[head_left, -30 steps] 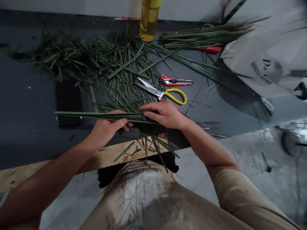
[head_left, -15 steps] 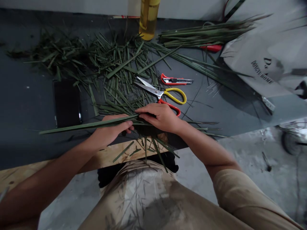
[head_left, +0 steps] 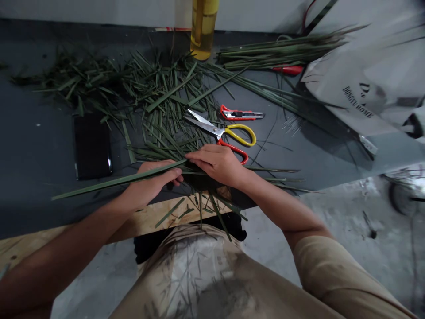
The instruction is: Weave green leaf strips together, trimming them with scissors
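Long green leaf strips [head_left: 106,183] stretch sideways near the table's front edge. My left hand [head_left: 156,179] is closed around them, its thumb lying along the strips. My right hand [head_left: 214,164] pinches the same strips between thumb and fingertips, just right of the left. The strips' thin ends come out beyond my right wrist. Behind my right hand lie scissors [head_left: 219,131] with one yellow and one red handle, blades partly apart. An orange utility knife [head_left: 242,114] rests just beyond them. Cut leaf pieces [head_left: 162,97] are heaped behind my hands.
A black phone [head_left: 93,146] lies at left. At the back stand a bottle of yellow liquid [head_left: 203,35] and, to its right, a bundle of long leaves [head_left: 282,51]. A white printed bag [head_left: 358,97] sits at right. Leaf scraps cross the wooden front edge [head_left: 149,215].
The free left end of the strips has dipped slightly. Both hands keep their hold, with the right fingers shifted a little to the left. The whole view has moved slightly.
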### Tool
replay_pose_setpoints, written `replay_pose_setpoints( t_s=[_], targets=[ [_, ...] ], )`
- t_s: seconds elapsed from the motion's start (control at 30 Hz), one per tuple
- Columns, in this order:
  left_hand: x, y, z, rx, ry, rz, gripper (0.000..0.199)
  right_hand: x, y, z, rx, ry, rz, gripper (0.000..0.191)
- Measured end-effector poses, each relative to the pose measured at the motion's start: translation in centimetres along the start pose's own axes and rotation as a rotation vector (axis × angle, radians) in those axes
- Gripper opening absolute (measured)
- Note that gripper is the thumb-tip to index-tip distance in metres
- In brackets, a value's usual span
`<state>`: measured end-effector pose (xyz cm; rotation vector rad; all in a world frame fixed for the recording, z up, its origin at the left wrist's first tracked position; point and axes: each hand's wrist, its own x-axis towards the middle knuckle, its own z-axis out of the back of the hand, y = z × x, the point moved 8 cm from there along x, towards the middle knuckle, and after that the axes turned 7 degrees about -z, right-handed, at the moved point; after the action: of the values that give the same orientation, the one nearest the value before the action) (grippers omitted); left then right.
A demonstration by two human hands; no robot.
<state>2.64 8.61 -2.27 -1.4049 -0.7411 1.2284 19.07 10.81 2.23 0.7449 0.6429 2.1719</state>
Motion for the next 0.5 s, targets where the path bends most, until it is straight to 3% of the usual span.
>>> replay_pose_setpoints(
  t_s=[0.5],
  targets=[
    [-0.1,-0.9,-0.3,0.063,0.006,-0.026,0.025,0.0,-0.2,-0.6,-0.084,-0.008,-0.003,0.031]
  ],
)
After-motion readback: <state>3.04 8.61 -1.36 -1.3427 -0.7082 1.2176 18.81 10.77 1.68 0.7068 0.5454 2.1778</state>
